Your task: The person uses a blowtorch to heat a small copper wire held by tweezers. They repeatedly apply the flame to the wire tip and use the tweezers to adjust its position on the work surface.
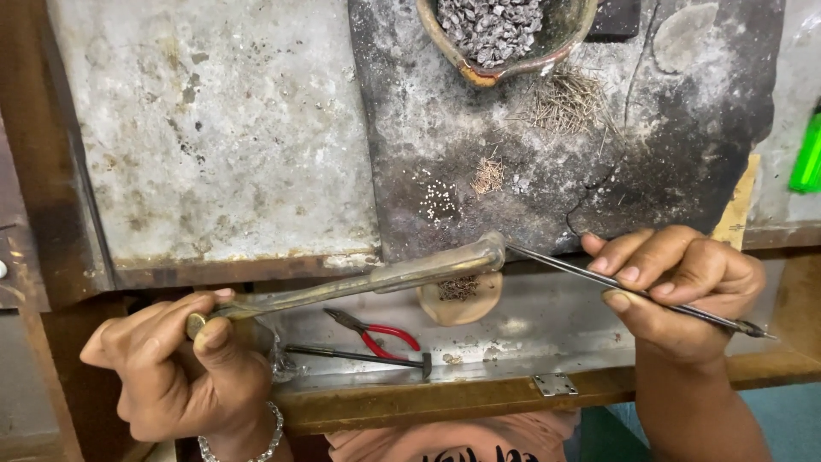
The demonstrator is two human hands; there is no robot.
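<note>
Scorched and pitted, a grey workbench [214, 128] fills the upper view, with a blackened soldering slab [684, 137] on its right half. At the slab's far edge sits a clay bowl [564, 38] of small grey metal bits. Below the bowl lie a scatter of thin wire pins [569, 103], a smaller tuft of brass-coloured wire pieces [488, 177] and a cluster of tiny pale beads [440, 204].

At the bench's near edge, the left hand [175, 368] is closed around the end of a long brass blowpipe [368, 280], thumb pressed on top. The pipe runs up and right, its tip reaching the slab's near edge. The right hand [684, 287] pinches long slim tweezers [633, 291] between thumb and fingers; the tweezers' points touch the blowpipe's tip.

Under the bench edge, a metal tray [530, 329] holds red-handled pliers [380, 329], a small dark hammer [359, 355] and a round tan pad [462, 299] with dark specks. A green object [806, 154] shows at the right edge.
</note>
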